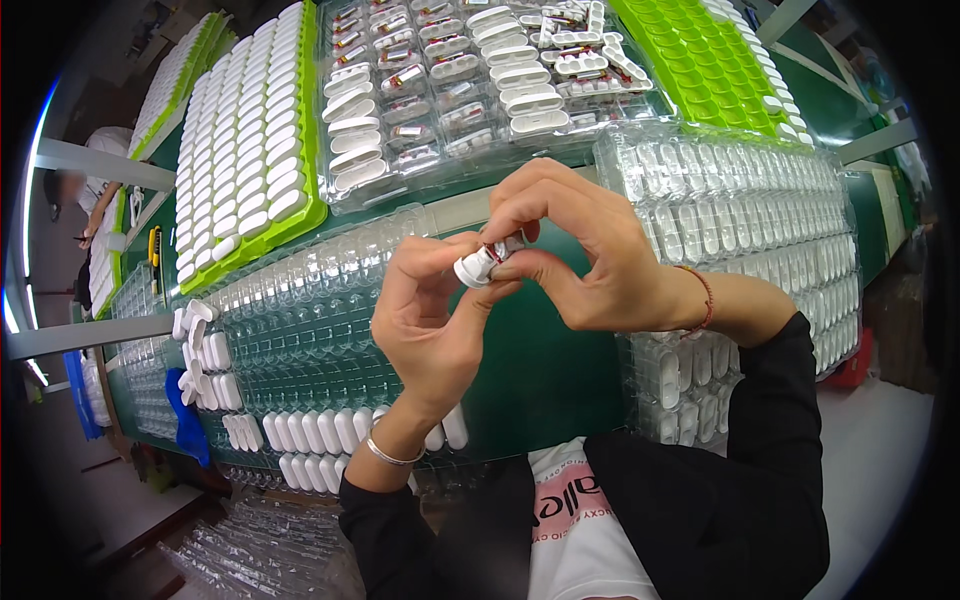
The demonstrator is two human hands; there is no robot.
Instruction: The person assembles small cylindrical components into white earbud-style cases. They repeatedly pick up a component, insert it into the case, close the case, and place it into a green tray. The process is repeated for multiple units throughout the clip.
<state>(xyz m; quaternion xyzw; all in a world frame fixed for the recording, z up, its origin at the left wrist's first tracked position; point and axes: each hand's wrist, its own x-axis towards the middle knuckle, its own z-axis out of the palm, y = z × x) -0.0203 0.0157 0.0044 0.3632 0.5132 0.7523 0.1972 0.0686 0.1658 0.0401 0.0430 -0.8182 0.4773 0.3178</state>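
Observation:
Both hands meet over the green table, pinching a small white plastic part with red wire or trim point(474, 268). My left hand point(425, 320) is closed on its near side, thumb below and fingers above. On the far side, my right hand point(590, 250) grips the same part between thumb and fingertips. The part's rounded white end points toward the lower left; fingers cover much of the rest, so its exact kind is unclear.
A clear blister tray point(310, 350) with white oval cases along its near edge lies left. Stacked clear trays point(740, 230) of white shells stand right. Farther off are a tray of white shells and red-wired parts point(440, 95) and bright green trays point(310, 190), point(690, 60).

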